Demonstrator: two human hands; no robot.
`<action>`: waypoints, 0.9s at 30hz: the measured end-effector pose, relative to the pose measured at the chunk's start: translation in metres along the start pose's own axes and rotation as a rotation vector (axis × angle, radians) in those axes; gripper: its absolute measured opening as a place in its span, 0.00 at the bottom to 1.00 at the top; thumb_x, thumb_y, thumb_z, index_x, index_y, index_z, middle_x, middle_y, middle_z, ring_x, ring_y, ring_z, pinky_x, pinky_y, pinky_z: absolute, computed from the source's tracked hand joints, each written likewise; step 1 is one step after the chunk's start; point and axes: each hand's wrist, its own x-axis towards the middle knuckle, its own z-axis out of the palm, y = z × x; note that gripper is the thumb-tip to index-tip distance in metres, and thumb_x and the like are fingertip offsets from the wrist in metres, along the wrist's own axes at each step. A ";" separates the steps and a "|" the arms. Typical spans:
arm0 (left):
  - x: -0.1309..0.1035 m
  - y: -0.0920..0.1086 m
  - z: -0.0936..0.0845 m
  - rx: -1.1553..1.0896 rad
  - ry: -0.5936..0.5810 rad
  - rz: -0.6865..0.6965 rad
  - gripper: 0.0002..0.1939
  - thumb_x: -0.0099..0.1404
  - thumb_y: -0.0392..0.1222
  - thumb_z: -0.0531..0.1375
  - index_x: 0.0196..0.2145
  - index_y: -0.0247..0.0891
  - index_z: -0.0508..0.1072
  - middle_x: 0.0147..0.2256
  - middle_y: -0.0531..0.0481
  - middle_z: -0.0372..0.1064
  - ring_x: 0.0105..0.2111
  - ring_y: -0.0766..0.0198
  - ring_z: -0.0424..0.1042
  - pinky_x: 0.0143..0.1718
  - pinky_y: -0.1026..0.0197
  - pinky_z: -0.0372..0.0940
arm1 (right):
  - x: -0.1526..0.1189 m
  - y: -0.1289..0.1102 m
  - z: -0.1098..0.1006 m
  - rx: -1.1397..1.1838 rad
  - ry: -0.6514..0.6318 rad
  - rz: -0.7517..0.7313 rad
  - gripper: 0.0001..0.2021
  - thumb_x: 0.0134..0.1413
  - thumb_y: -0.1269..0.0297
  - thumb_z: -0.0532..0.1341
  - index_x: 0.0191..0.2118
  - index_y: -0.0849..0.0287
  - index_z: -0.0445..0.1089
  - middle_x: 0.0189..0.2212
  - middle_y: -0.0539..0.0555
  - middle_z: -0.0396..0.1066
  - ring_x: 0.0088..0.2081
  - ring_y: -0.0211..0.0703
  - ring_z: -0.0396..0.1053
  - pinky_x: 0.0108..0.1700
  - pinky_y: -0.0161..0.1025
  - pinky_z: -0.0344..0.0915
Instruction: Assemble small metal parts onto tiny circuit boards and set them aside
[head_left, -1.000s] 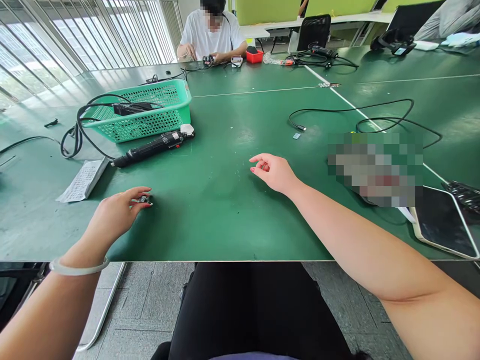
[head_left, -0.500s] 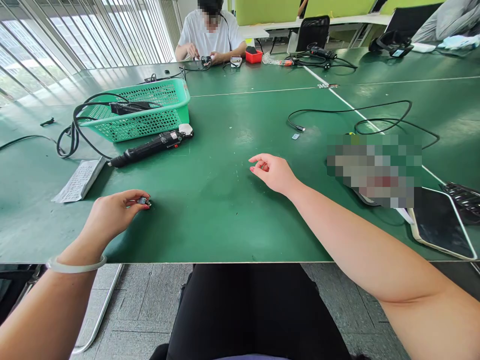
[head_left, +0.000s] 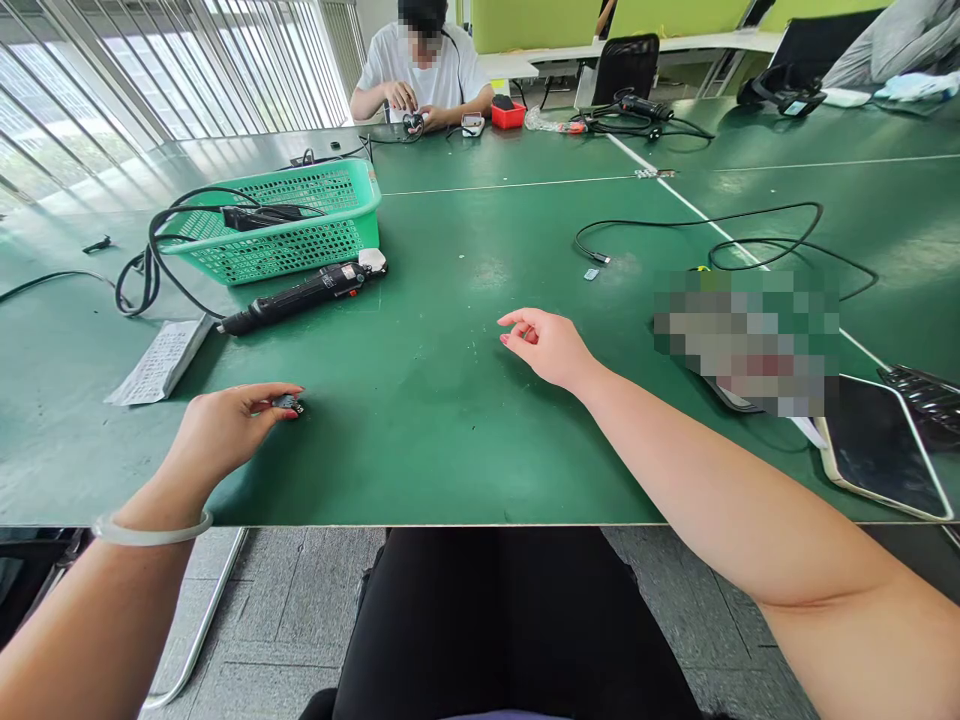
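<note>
Near the front left of the green table [head_left: 420, 440], my left hand [head_left: 229, 425] pinches a small metallic part [head_left: 287, 403] between thumb and fingertips; its details are too small to tell. My right hand [head_left: 551, 347] hovers over or rests on the middle of the table, fingers curled and a gap between index finger and thumb, with nothing visible in it. Beyond my left hand lie a black electric screwdriver [head_left: 300, 297] and a folded paper packet [head_left: 163, 360] with writing.
A green basket [head_left: 292, 255] holding black cables stands at the left. A thin cable [head_left: 660, 222], a small chip-like piece [head_left: 592, 274], a blurred-out item [head_left: 746, 345] and a tablet [head_left: 885, 445] lie at the right. Across the table sits a person [head_left: 424, 75] handling a small object.
My left hand's index finger is slightly straighter over the small part. My right hand has not visibly moved. The person opposite has raised one hand a little.
</note>
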 end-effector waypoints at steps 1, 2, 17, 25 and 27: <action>0.000 -0.001 0.001 -0.026 0.006 0.000 0.14 0.57 0.44 0.61 0.43 0.48 0.76 0.35 0.58 0.80 0.40 0.59 0.76 0.44 0.62 0.63 | 0.000 0.000 0.000 -0.001 -0.001 0.000 0.14 0.54 0.60 0.61 0.45 0.58 0.72 0.32 0.51 0.72 0.27 0.36 0.61 0.36 0.41 0.62; 0.001 -0.002 0.002 -0.048 0.017 -0.005 0.14 0.56 0.44 0.62 0.42 0.47 0.76 0.36 0.57 0.80 0.41 0.59 0.77 0.45 0.62 0.63 | 0.000 0.000 0.000 0.000 -0.002 0.001 0.14 0.54 0.60 0.61 0.46 0.58 0.72 0.32 0.51 0.72 0.27 0.36 0.61 0.36 0.41 0.62; -0.002 -0.001 0.002 -0.010 0.048 -0.044 0.13 0.55 0.43 0.60 0.39 0.51 0.78 0.29 0.62 0.79 0.38 0.58 0.76 0.43 0.62 0.64 | 0.000 0.000 0.000 0.004 -0.006 0.003 0.13 0.54 0.60 0.61 0.45 0.57 0.72 0.32 0.51 0.72 0.26 0.36 0.60 0.35 0.40 0.62; -0.003 -0.002 0.000 -0.062 0.018 -0.059 0.17 0.55 0.48 0.61 0.43 0.51 0.80 0.30 0.60 0.80 0.37 0.57 0.76 0.41 0.61 0.65 | 0.000 0.000 0.000 0.003 -0.005 0.007 0.13 0.54 0.59 0.61 0.45 0.57 0.73 0.32 0.51 0.72 0.26 0.36 0.61 0.35 0.40 0.62; -0.004 -0.001 -0.002 -0.117 -0.004 -0.087 0.18 0.54 0.49 0.63 0.44 0.51 0.79 0.31 0.59 0.80 0.39 0.56 0.76 0.42 0.61 0.65 | 0.000 0.000 0.000 0.003 -0.007 0.008 0.13 0.54 0.60 0.61 0.45 0.57 0.73 0.32 0.51 0.72 0.26 0.36 0.61 0.35 0.40 0.62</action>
